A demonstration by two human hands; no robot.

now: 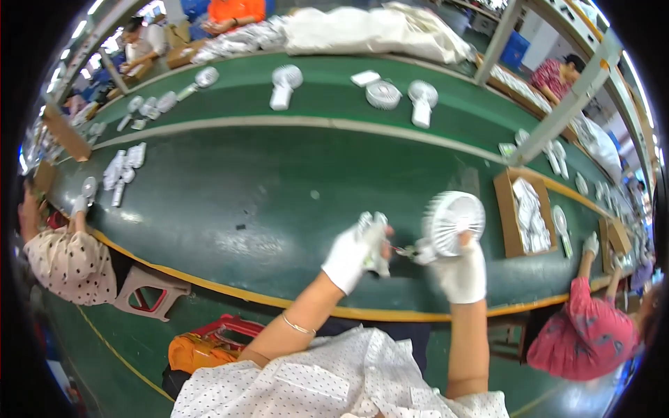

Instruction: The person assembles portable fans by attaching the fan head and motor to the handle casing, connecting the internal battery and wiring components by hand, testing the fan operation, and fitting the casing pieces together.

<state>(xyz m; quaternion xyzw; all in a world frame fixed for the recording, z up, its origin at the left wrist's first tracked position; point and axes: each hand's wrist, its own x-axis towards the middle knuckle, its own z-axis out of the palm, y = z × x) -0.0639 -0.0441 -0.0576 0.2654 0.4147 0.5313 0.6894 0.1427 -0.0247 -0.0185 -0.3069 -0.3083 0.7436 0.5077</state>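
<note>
Factory floor, long green bench [279,174] across the frame, other workers at the left and right edges. Worker's gloved left hand [350,256], centre of frame, grasps a white handle piece [379,265], mostly hidden by the fingers. Gloved right hand [465,277], right of centre, grasps a white caged fan head [455,221], thumb against the cage, lifted over the near side of the bench. Thin wiring [400,249] bridges the gap between the hands.

Status, judging by eye: fan head looks built up, cage on. Handle looks unfinished, wiring exposed; closing it up is probably what's left. Can't tell if wires are fully connected. Whole-looking handheld fans [282,87] sit along the top of frame; open carton [507,219] at right holds white parts.
</note>
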